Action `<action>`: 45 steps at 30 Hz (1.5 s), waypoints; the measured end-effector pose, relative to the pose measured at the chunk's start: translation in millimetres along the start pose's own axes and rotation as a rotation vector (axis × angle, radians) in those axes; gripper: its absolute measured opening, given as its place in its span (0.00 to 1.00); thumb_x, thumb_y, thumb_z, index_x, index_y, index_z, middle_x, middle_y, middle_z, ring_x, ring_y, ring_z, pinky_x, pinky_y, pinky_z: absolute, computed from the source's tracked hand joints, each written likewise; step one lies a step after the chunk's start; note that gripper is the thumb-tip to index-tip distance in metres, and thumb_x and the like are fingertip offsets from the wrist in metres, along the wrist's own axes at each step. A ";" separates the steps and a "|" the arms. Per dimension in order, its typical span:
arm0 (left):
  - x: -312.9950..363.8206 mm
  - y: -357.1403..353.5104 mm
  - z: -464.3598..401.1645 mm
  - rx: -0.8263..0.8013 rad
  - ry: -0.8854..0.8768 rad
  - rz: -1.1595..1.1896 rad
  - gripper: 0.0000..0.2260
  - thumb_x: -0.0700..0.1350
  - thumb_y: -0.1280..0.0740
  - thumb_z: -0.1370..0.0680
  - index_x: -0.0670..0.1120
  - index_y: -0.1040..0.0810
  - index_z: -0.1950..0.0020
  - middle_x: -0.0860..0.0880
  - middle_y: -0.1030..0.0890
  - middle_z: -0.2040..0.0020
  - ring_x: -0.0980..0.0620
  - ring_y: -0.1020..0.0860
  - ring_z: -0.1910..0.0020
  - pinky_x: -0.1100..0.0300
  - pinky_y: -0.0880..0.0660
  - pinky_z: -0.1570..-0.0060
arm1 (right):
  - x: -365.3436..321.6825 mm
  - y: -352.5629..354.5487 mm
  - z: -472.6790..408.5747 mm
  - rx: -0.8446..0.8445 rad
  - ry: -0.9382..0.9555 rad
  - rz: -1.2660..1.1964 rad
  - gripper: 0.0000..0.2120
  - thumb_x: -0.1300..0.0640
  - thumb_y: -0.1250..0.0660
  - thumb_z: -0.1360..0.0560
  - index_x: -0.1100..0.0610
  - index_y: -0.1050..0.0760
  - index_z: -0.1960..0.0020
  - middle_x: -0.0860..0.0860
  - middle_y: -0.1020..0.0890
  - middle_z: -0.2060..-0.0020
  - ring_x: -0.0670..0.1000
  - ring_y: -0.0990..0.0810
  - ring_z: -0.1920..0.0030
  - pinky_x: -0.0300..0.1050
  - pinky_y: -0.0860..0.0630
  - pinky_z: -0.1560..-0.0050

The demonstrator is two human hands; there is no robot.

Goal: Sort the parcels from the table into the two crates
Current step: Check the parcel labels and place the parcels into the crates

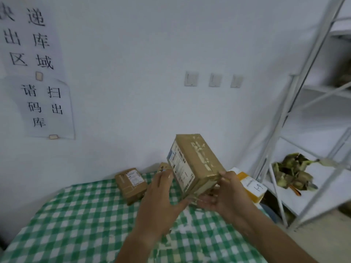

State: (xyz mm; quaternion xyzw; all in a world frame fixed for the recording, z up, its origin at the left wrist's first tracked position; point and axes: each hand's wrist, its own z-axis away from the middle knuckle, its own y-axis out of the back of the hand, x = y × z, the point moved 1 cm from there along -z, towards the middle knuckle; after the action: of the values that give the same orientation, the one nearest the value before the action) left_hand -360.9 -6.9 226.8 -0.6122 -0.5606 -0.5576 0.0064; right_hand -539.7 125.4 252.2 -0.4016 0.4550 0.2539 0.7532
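A green-and-white checked tablecloth (79, 215) covers the near surface. On the white wall (142, 44) hang 2 paper signs (36, 59) with large black Chinese characters (the lower sheet curls at its edges), fixed with small tape pieces. Further right sit 3 wall switches (213, 79) in a row. A white metal shelf rack (296, 111) stands at right, holding a crumpled camouflage-patterned bundle (293, 174).
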 end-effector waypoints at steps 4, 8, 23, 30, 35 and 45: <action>24.0 16.0 -8.9 0.093 -0.066 0.030 0.52 0.76 0.28 0.37 0.62 0.48 0.20 0.62 0.41 0.25 0.55 0.29 0.29 0.63 0.28 0.45 | -27.3 -5.8 29.5 -0.157 -0.017 -0.101 0.38 0.37 0.26 0.36 0.60 0.20 0.34 0.71 0.26 0.32 0.74 0.24 0.34 0.69 0.27 0.33; 55.1 27.5 -16.3 0.071 -0.123 0.126 0.61 0.78 0.25 0.42 0.63 0.54 0.18 0.65 0.45 0.23 0.56 0.35 0.24 0.46 0.24 0.36 | -46.4 3.4 54.9 -0.267 -0.032 -0.225 0.41 0.36 0.29 0.35 0.64 0.23 0.32 0.71 0.26 0.33 0.73 0.27 0.31 0.70 0.32 0.29; 126.4 22.9 -18.8 -0.286 -0.037 0.650 0.50 0.65 0.17 0.36 0.44 0.33 0.23 0.47 0.19 0.31 0.43 0.21 0.32 0.46 0.22 0.36 | -76.4 -10.3 96.3 -0.651 0.044 -0.479 0.40 0.37 0.36 0.26 0.65 0.31 0.25 0.73 0.31 0.28 0.73 0.31 0.29 0.64 0.37 0.28; 148.6 44.3 -16.0 -0.205 -0.094 0.710 0.35 0.72 0.28 0.30 0.55 0.23 0.28 0.48 0.19 0.30 0.44 0.21 0.31 0.49 0.22 0.35 | -87.6 -35.6 102.8 -0.694 0.110 -0.551 0.41 0.39 0.31 0.28 0.67 0.31 0.26 0.73 0.35 0.26 0.74 0.36 0.25 0.67 0.41 0.23; 168.7 60.1 -17.8 -0.125 -0.081 0.818 0.41 0.76 0.27 0.34 0.51 0.23 0.30 0.48 0.16 0.35 0.46 0.17 0.36 0.54 0.18 0.44 | -98.9 -52.4 108.5 -0.717 0.160 -0.561 0.41 0.40 0.31 0.28 0.66 0.31 0.25 0.73 0.36 0.25 0.76 0.37 0.26 0.69 0.40 0.23; 167.6 96.1 -22.7 0.136 -0.151 0.875 0.22 0.59 0.30 0.26 0.55 0.18 0.33 0.48 0.15 0.37 0.45 0.16 0.39 0.58 0.18 0.47 | -110.8 -55.2 99.8 -0.399 0.307 -0.194 0.26 0.52 0.33 0.28 0.58 0.22 0.31 0.64 0.20 0.34 0.72 0.21 0.37 0.66 0.22 0.37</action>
State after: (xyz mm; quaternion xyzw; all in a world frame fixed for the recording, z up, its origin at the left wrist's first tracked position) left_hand -351.6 56.8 410.3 -0.8289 -0.2830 -0.4181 0.2410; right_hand -501.1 176.7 397.7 -0.6176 0.4641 0.2012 0.6022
